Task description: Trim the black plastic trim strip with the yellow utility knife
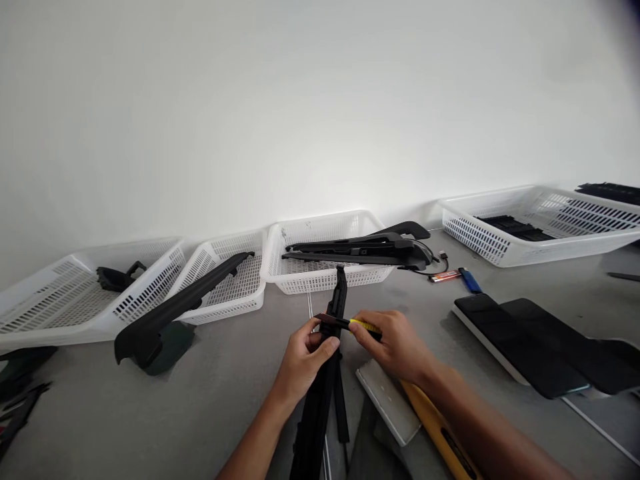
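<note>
My left hand [306, 357] grips a long black plastic trim piece [320, 407] near its narrow upper end, fingers on one side and thumb across it. The piece runs down toward the bottom edge of the head view. In my right hand [395, 343] is a utility knife [366, 326] with a yellow and black handle, held in closed fingers. Its blade lies across the trim piece, just above my left thumb; whether it cuts into the plastic I cannot tell. A thinner black strip [341, 407] shows beside the trim piece.
White baskets [217, 310] line the wall, one holding long black parts [360, 252]. A black part [175, 303] leans over another basket. Near my right forearm lie a pale block [387, 400] and a yellow-orange tool [440, 433]. Phones [520, 343] and a lighter [445, 276] sit to the right.
</note>
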### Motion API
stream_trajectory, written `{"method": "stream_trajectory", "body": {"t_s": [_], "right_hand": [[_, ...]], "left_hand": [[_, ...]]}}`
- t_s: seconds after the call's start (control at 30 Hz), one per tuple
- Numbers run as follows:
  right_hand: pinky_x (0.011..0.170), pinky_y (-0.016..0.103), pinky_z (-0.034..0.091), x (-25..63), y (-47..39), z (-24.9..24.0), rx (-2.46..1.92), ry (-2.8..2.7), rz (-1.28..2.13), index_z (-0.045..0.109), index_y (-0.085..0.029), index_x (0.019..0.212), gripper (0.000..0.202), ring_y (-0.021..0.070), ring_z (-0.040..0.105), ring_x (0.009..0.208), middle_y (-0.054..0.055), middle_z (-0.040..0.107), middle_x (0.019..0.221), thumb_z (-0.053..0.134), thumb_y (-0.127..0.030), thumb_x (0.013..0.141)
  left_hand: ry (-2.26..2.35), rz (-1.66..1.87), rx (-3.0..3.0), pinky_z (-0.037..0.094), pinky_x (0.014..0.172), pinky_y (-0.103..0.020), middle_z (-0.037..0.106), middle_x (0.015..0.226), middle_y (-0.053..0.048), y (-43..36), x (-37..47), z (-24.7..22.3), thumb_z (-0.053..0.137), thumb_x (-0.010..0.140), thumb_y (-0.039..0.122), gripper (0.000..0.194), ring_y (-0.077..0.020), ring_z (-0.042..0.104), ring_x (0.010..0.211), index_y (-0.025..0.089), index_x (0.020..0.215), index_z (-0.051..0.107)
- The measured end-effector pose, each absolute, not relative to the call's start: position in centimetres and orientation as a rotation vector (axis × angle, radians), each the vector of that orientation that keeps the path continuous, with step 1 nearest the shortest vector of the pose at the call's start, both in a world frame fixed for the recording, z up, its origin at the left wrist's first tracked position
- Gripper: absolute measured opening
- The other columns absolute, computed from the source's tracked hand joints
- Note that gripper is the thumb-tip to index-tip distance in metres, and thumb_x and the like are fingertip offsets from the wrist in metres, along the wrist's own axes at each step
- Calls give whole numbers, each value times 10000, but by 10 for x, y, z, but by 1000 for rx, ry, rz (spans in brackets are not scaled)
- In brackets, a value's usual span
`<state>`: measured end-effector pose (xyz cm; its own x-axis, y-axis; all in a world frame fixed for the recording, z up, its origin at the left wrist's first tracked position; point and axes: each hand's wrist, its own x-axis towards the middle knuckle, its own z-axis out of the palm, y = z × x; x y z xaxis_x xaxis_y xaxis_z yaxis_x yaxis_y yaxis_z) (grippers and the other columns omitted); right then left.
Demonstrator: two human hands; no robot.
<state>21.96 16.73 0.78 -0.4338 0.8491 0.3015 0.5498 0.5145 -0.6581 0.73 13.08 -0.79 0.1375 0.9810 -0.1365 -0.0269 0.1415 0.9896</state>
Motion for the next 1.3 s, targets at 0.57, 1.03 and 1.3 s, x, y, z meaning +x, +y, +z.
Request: {"method": "stream_trajectory", "body": {"t_s": [0.57, 1.03, 1.3], "right_hand": [[627, 271, 329, 226, 181, -6, -1274, -1948, 511, 690, -198, 852, 434, 145, 568, 634, 16, 663, 701, 456, -492, 1070], [769, 299, 506, 235, 187, -9, -1227, -1909, 277, 791, -214, 1045, 356, 230, 733, 913, 81, 793, 988, 524, -450, 1057], [738, 296, 510, 227, 182, -14, -1040, -2046, 311, 795, -217, 1055, 248, 200, 707, 837, 58, 766, 898, 615, -383, 1015]], "left_hand": [[951, 1025, 995, 498, 666, -265, 682, 818, -1, 129, 5, -6, 740, 853, 433, 638, -159, 607, 692, 192, 1429, 609], [1042, 1035, 1012, 467, 661, -245, 654, 804, 11, 131, 7, -8, 756, 829, 383, 537, -131, 564, 695, 145, 1306, 687], [1072, 1126, 961, 531, 698, -254, 676, 782, 21, 133, 8, -4, 780, 812, 380, 482, -151, 616, 720, 173, 1244, 723]]}}
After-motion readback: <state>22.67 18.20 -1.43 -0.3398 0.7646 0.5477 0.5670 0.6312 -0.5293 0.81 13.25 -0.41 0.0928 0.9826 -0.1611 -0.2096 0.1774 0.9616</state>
